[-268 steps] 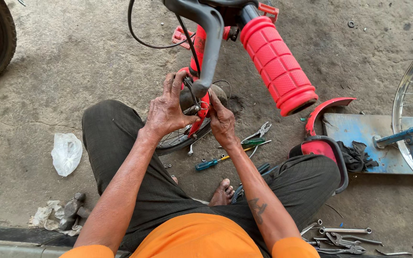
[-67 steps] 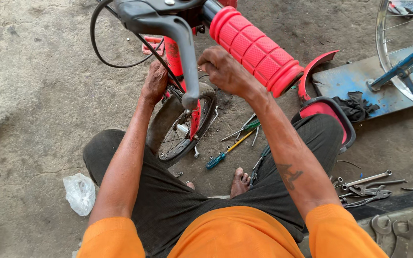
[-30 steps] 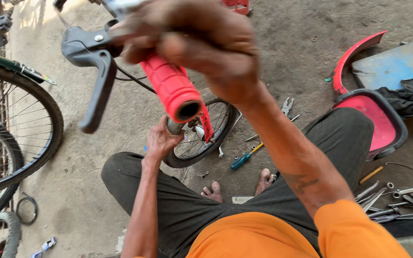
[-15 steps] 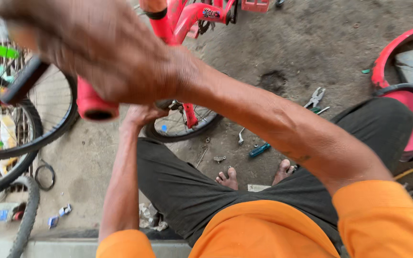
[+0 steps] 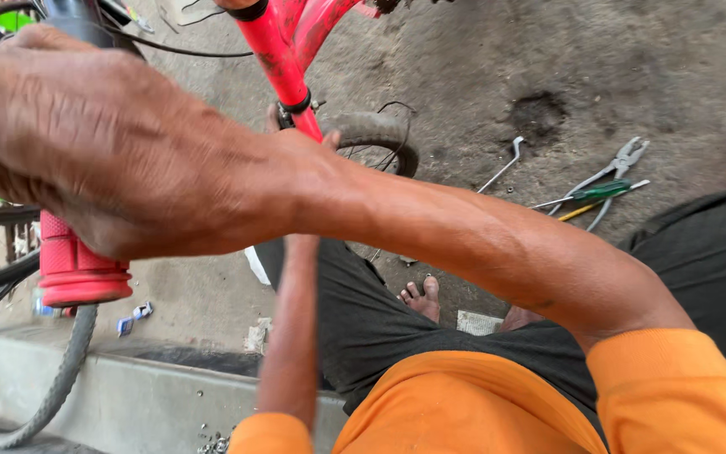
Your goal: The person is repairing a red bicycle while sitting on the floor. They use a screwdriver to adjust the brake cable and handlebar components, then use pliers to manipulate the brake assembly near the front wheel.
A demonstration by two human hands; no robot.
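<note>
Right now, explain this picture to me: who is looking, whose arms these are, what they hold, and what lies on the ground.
The camera sits on a person's head and looks down, so both arms are their own. There is no machine, only bare hands. The right hand, huge because it is close to the lens, wraps a red grip on a handlebar. The left arm reaches down to the red bike frame near the small wheel; that hand is mostly hidden. On the concrete lie pliers, a green screwdriver and a thin spanner. The person sits in dark trousers, barefoot.
</note>
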